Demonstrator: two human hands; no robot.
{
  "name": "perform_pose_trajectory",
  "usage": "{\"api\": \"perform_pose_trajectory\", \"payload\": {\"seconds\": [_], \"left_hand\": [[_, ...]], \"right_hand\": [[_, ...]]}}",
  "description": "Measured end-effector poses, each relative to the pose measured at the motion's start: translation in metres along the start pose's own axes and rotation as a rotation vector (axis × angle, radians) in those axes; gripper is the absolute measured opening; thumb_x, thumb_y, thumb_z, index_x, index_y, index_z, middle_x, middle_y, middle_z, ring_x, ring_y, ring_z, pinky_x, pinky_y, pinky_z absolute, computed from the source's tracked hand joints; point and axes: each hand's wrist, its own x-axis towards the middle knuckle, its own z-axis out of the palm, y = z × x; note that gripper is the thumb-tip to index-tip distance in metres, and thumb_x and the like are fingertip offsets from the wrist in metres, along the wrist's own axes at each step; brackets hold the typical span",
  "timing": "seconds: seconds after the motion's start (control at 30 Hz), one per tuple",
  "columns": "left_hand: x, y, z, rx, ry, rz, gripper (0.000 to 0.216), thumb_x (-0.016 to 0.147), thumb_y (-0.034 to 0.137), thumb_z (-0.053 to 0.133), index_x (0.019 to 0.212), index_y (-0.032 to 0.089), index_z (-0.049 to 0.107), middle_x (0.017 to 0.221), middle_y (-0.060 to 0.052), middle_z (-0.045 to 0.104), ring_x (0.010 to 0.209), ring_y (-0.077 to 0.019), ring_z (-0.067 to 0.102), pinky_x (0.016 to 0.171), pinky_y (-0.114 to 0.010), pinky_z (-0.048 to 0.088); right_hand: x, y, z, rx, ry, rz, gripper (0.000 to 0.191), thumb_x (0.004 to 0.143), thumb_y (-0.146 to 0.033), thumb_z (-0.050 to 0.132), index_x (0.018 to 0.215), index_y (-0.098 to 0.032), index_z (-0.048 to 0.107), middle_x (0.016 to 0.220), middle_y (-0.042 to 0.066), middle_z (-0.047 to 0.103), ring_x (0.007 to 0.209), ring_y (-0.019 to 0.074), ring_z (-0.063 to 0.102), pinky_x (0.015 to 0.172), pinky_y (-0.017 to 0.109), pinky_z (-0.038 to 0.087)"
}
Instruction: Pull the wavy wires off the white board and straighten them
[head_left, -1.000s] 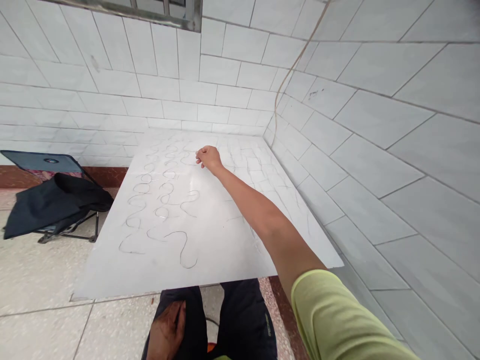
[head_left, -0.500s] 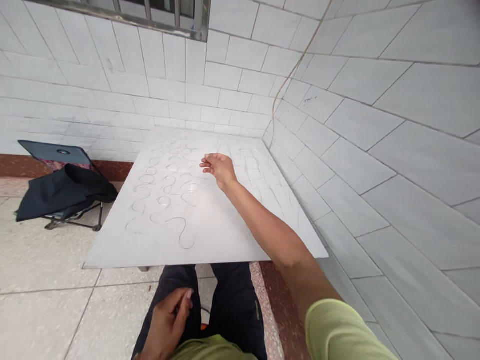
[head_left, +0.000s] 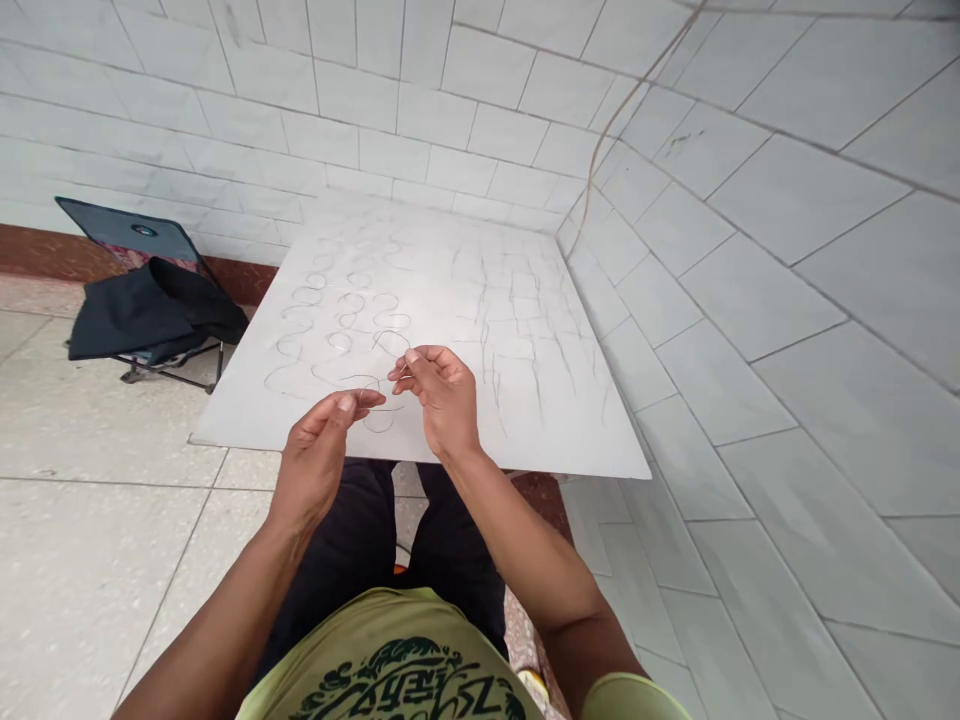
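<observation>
Over the near half of a white board (head_left: 442, 440), both my hands are raised close together. My right hand (head_left: 446, 395) is closed in a pinch on a thin, curved dark wire (head_left: 391, 332), which arcs up from the fingertips. To the left, my left hand (head_left: 319, 445) also pinches with thumb and forefinger beside a fine curved strand; whether this is the same wire I cannot tell. Rows of thin curved shapes (head_left: 300, 296) lie on the board's left half, and long dark, roughly straight strands (head_left: 514, 290) on its right half.
White tiled walls (head_left: 750, 300) meet behind and right of the board, with a cable (head_left: 600, 150) running down the corner. On the floor at left stands a folding chair (head_left: 142, 230) with dark cloth (head_left: 150, 310) over it. My legs are under the board's near edge.
My right hand has come back toward me from over the board's middle, and a curved wire now shows in it. My left hand has risen from my lap to meet it. The view has tilted down.
</observation>
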Motion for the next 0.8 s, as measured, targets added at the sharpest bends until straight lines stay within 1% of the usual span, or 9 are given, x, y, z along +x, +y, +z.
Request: {"api": "perform_pose_trajectory", "payload": {"seconds": [0.13,0.23,0.3,0.37,0.43,0.5,0.6,0.67,0.8], "left_hand": [[-0.011,-0.002,0.0,-0.043,-0.038,-0.013,0.02,0.094,0.039,0.075,0.097,0.019,0.08,0.104,-0.008,0.078,0.111,-0.024,0.069,0.116,-0.044,0.042],[-0.012,0.004,-0.005,-0.101,-0.09,-0.061,0.017,0.093,0.034,0.077,0.09,0.017,0.078,0.092,-0.007,0.076,0.104,-0.0236,0.07,0.112,-0.043,0.044],[-0.01,0.007,-0.009,-0.142,-0.113,-0.122,0.019,0.093,0.034,0.076,0.086,0.016,0.076,0.084,-0.005,0.074,0.095,-0.0223,0.071,0.106,-0.042,0.048],[-0.005,0.009,-0.014,-0.185,-0.118,-0.201,0.021,0.092,0.035,0.078,0.085,0.016,0.075,0.078,-0.004,0.072,0.084,-0.02,0.07,0.098,-0.04,0.053],[-0.001,0.008,-0.019,-0.228,-0.112,-0.287,0.022,0.088,0.035,0.082,0.084,0.014,0.074,0.077,-0.004,0.071,0.078,-0.0178,0.069,0.093,-0.039,0.055],[0.003,0.007,-0.023,-0.261,-0.104,-0.358,0.021,0.085,0.032,0.084,0.084,0.013,0.074,0.078,-0.004,0.071,0.075,-0.0164,0.069,0.092,-0.039,0.057],[0.005,0.005,-0.028,-0.288,-0.14,-0.433,0.019,0.086,0.03,0.084,0.085,0.013,0.074,0.081,-0.004,0.072,0.072,-0.0151,0.069,0.089,-0.038,0.059],[0.005,0.005,-0.03,-0.296,-0.195,-0.476,0.019,0.087,0.03,0.083,0.085,0.014,0.074,0.081,-0.004,0.071,0.071,-0.0151,0.069,0.087,-0.037,0.059],[0.002,0.005,-0.031,-0.325,-0.272,-0.524,0.019,0.089,0.029,0.08,0.082,0.014,0.072,0.074,-0.005,0.068,0.072,-0.0178,0.069,0.083,-0.038,0.06]], "right_hand": [[-0.012,0.01,-0.005,-0.077,0.004,0.013,0.018,0.09,-0.041,0.073,0.087,-0.025,0.064,0.086,0.002,0.071,0.074,0.0162,0.071,0.063,0.029,0.059],[-0.019,0.012,-0.013,-0.231,-0.022,-0.006,0.019,0.094,-0.043,0.069,0.088,-0.026,0.063,0.085,0.002,0.071,0.074,0.0169,0.07,0.062,0.03,0.058],[-0.025,0.01,-0.021,-0.457,-0.004,-0.119,0.017,0.097,-0.043,0.066,0.092,-0.027,0.064,0.09,0.003,0.072,0.081,0.0195,0.071,0.069,0.034,0.061],[-0.031,0.006,-0.03,-0.716,-0.003,-0.377,0.011,0.099,-0.038,0.064,0.101,-0.027,0.064,0.102,0.006,0.073,0.097,0.0237,0.07,0.084,0.041,0.062],[-0.035,0.001,-0.037,-0.915,-0.112,-0.687,0.01,0.1,-0.027,0.061,0.11,-0.026,0.064,0.114,0.01,0.071,0.112,0.0271,0.067,0.099,0.049,0.057],[-0.037,-0.002,-0.042,-1.048,-0.329,-0.888,0.019,0.101,-0.019,0.057,0.118,-0.025,0.063,0.12,0.012,0.07,0.119,0.029,0.065,0.104,0.053,0.054],[-0.035,-0.001,-0.047,-1.202,-0.561,-0.943,0.027,0.104,-0.015,0.051,0.128,-0.023,0.061,0.124,0.013,0.07,0.123,0.0292,0.062,0.107,0.054,0.052],[-0.033,0.003,-0.05,-1.255,-0.598,-0.935,0.029,0.105,-0.014,0.047,0.13,-0.023,0.06,0.119,0.012,0.071,0.119,0.0274,0.063,0.111,0.055,0.049],[-0.03,0.011,-0.053,-1.274,-0.606,-0.945,0.033,0.106,-0.01,0.042,0.127,-0.025,0.062,0.091,0.003,0.069,0.092,0.0203,0.063,0.119,0.053,0.042]]}}
